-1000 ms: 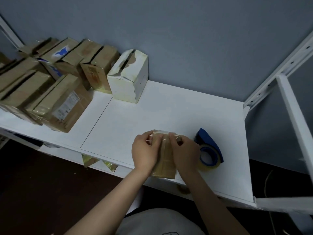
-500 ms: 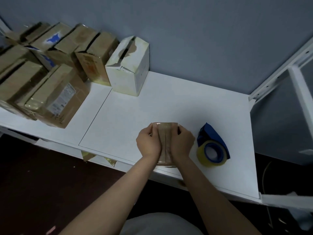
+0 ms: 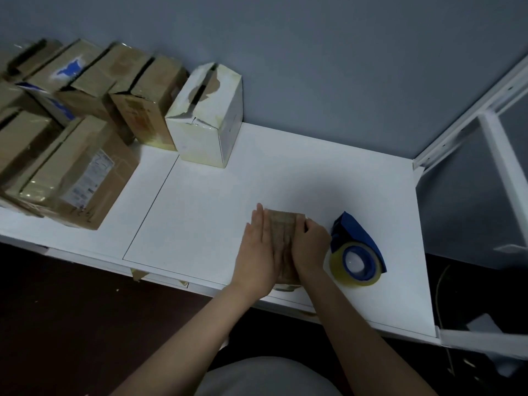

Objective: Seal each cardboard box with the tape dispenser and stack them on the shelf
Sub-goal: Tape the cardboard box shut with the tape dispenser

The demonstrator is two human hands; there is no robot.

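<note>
The small box [image 3: 283,227] sits just left of the tape dispenser [image 3: 357,252], near the shelf [image 3: 228,181] front edge; the left hand [image 3: 257,252] presses it with straight fingers; the right hand [image 3: 310,247] curls round its side; an uneven push could wrinkle the tape or slide it off. Count: 1 small box, 1 tape dispenser, 1 white box [image 3: 205,121], and at least 6 brown boxes [image 3: 77,172] far left.

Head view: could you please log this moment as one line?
left hand flat on small box | right hand grips small box | tape dispenser lying on shelf, right of box | box not yet stacked
</note>
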